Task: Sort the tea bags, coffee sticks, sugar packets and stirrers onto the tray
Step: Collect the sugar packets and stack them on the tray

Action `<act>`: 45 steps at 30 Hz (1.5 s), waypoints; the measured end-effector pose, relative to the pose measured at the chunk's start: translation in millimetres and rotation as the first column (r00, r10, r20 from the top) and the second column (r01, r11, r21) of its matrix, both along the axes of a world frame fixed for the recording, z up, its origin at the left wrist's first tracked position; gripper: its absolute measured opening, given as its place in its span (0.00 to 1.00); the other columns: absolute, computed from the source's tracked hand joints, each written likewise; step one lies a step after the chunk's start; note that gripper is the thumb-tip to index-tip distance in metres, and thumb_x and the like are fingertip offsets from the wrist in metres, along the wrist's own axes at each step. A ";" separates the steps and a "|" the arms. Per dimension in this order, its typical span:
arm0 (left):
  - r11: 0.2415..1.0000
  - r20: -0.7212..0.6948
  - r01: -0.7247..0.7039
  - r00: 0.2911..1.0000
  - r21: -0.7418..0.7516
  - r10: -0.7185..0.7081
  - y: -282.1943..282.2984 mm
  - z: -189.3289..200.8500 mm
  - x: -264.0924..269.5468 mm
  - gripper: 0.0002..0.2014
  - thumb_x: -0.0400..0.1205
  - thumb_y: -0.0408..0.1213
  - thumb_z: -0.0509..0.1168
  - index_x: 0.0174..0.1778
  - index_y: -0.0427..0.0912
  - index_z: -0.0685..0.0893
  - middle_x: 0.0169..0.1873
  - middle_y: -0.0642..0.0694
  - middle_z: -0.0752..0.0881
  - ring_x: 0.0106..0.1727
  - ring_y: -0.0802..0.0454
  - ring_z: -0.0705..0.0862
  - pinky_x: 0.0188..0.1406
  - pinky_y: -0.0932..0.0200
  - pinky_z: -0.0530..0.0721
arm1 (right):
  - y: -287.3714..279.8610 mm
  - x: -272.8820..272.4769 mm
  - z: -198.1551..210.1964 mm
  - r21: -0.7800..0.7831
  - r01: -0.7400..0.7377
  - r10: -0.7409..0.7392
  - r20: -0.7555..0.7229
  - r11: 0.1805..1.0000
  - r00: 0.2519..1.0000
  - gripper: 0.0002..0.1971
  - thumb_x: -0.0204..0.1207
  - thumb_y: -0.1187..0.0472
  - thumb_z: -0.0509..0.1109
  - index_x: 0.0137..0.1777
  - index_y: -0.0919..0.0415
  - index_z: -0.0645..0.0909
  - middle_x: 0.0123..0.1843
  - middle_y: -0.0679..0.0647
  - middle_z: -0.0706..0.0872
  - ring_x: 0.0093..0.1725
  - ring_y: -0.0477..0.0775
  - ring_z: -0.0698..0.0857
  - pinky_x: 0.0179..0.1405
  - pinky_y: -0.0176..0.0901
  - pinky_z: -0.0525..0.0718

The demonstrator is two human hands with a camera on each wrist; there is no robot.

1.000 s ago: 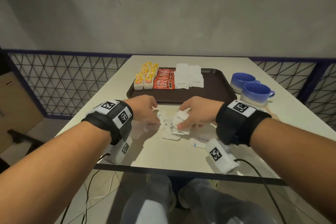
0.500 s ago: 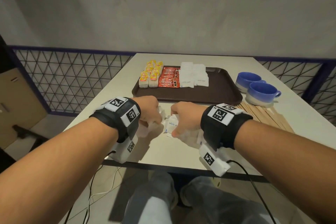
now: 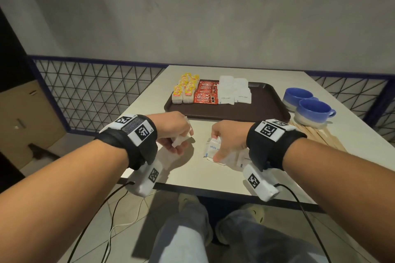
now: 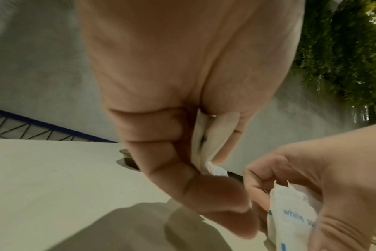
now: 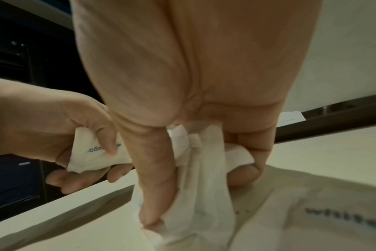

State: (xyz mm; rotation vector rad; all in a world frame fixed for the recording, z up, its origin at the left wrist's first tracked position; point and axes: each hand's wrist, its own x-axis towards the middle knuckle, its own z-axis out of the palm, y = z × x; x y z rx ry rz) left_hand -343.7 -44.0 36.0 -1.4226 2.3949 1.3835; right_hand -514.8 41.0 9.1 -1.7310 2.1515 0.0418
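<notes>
My left hand (image 3: 178, 134) pinches a few white sugar packets (image 3: 179, 140) just above the table, near the tray's front left; the same packets (image 4: 204, 144) show between thumb and fingers in the left wrist view. My right hand (image 3: 224, 142) grips a bunch of white sugar packets (image 3: 212, 147) standing on the table, with more packets (image 3: 243, 159) lying flat under the wrist. The brown tray (image 3: 267, 102) holds yellow tea bags (image 3: 186, 89), red coffee sticks (image 3: 206, 92) and white sugar packets (image 3: 235, 90) in rows. Wooden stirrers (image 3: 320, 136) lie on the table right of my right wrist.
Two blue cups (image 3: 307, 107) stand right of the tray, behind the stirrers. The white table's (image 3: 192, 173) near edge lies just under both wrists. A dark mesh railing (image 3: 96, 96) runs along the left and behind.
Both hands have gathered loose sugar packets off the table and drawn slightly apart. The left now lifts its packets clear; the right clutches a bunch upright.
</notes>
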 end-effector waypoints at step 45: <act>0.795 -0.503 0.157 0.840 0.586 0.205 -53.7 -9.6 -113.4 0.33 0.88 0.64 0.56 0.70 0.36 0.81 0.60 0.34 0.92 0.60 0.34 0.92 0.61 0.37 0.90 | 14.5 -80.8 37.9 -0.063 0.440 -0.137 0.902 0.896 0.409 0.14 0.76 0.66 0.78 0.61 0.58 0.89 0.53 0.54 0.95 0.51 0.53 0.94 0.50 0.44 0.92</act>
